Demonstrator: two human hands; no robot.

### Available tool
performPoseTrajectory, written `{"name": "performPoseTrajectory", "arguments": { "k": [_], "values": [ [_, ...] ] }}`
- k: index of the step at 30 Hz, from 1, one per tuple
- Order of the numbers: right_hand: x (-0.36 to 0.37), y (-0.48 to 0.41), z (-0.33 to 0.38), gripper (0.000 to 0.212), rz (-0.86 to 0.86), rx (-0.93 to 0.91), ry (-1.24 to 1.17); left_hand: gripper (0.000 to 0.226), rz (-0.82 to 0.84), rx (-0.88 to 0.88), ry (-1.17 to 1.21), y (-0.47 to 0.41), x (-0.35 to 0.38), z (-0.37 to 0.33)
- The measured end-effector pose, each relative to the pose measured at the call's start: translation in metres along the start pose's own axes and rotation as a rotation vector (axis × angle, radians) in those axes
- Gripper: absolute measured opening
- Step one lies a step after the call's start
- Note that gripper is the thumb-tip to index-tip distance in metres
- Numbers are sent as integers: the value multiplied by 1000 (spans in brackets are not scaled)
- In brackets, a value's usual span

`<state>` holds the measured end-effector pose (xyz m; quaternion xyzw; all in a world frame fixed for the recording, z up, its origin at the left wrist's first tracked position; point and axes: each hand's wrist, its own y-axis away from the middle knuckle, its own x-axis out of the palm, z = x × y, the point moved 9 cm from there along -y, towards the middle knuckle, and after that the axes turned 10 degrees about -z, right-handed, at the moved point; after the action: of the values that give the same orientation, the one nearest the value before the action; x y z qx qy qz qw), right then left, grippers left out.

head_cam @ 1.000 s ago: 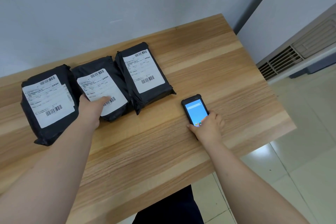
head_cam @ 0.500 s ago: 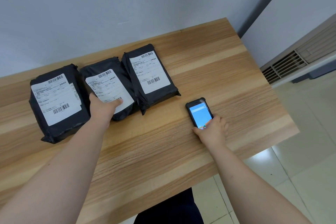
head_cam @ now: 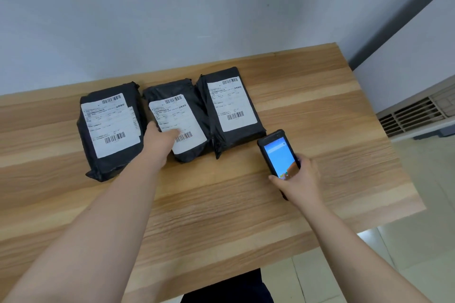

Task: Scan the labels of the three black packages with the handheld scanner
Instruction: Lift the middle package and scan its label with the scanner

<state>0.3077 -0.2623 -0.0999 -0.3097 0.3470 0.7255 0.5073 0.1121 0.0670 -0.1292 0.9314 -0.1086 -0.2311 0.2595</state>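
Note:
Three black packages with white barcode labels lie side by side on the wooden table: the left package, the middle package and the right package. My left hand rests flat on the near left part of the middle package, fingers on its label. My right hand grips the lower end of the black handheld scanner, its blue screen lit and facing up, its top end just off the right package's near corner.
A grey wall runs behind the table. The table's right edge drops to a tiled floor. A low vented unit stands at the right.
My right hand has raised the scanner off the table and brought it toward the right package. My left hand stays on the middle package. The camera has tilted up.

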Motion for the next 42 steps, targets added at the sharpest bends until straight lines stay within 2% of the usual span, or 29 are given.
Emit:
{"name": "performPoseTrajectory", "arguments": {
  "k": [11, 15, 23, 27, 30, 33, 35, 39, 42],
  "values": [
    [28, 16, 67, 91, 181, -217, 31, 42, 103, -124, 83, -10, -2, 5],
    [46, 18, 88, 88, 249, -224, -33, 40, 122, -149, 92, -12, -4, 8],
    [56, 18, 108, 93, 272, -314, 11, 33, 241, -206, 209, -5, -3, -5],
    [51, 19, 112, 94, 289, -313, 4, 31, 205, -211, 227, -2, -12, -7],
    [46, 18, 113, 94, 292, -332, 10, 45, 142, -216, 199, -5, -18, -4],
    [44, 19, 115, 93, 303, -340, 17, 81, 115, -218, 199, -6, -19, -7],
    [43, 20, 114, 93, 301, -342, 22, 92, 107, -212, 160, -5, -18, -10],
    [41, 21, 112, 93, 301, -348, 34, 51, 108, -160, 129, -1, -14, -17],
    [39, 21, 113, 93, 309, -345, 31, 47, 79, -111, 165, 4, -15, -24]
  ]
}}
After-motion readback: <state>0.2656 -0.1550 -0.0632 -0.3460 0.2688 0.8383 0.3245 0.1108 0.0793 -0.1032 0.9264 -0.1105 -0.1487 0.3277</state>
